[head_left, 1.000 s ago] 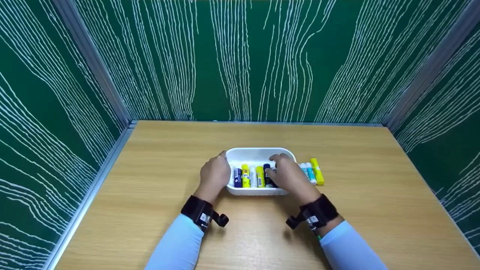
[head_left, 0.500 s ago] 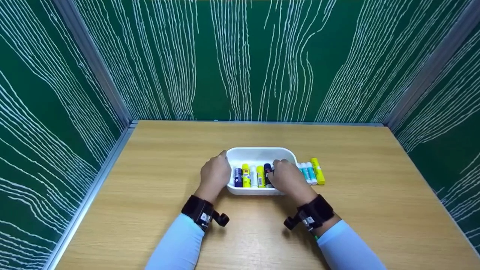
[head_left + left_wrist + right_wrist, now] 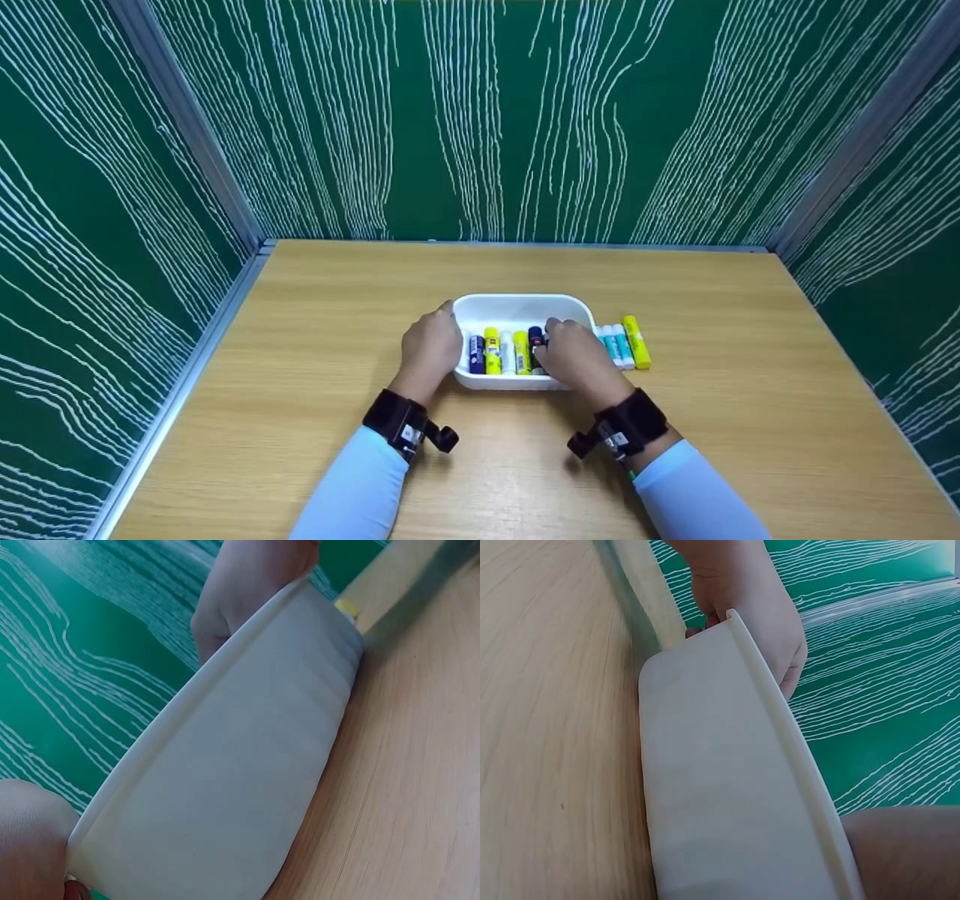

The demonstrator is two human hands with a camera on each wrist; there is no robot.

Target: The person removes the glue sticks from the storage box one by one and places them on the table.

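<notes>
A white plastic tray (image 3: 517,306) stands on the table with a row of glue sticks lying in it. My left hand (image 3: 430,345) grips its left end, and the left wrist view has that hand (image 3: 34,840) at the rim. Inside the tray's right part is my right hand (image 3: 581,356), fingers curled down over a glue stick that it mostly hides. Just left of those fingers lies a dark glue stick (image 3: 535,349). Further left are a yellow one (image 3: 522,352), a white one (image 3: 508,354), another yellow one (image 3: 492,352) and a navy one (image 3: 477,355).
Right of the tray, teal-and-white glue sticks (image 3: 622,346) and a yellow glue stick (image 3: 636,343) lie side by side on the wooden table (image 3: 360,292). Green walls (image 3: 412,150) with white wavy lines enclose the table's back and sides.
My right hand has lowered into the tray and its spread fingers have curled in over the glue sticks; it holds still over the last half second. The left hand keeps its grip on the tray.
</notes>
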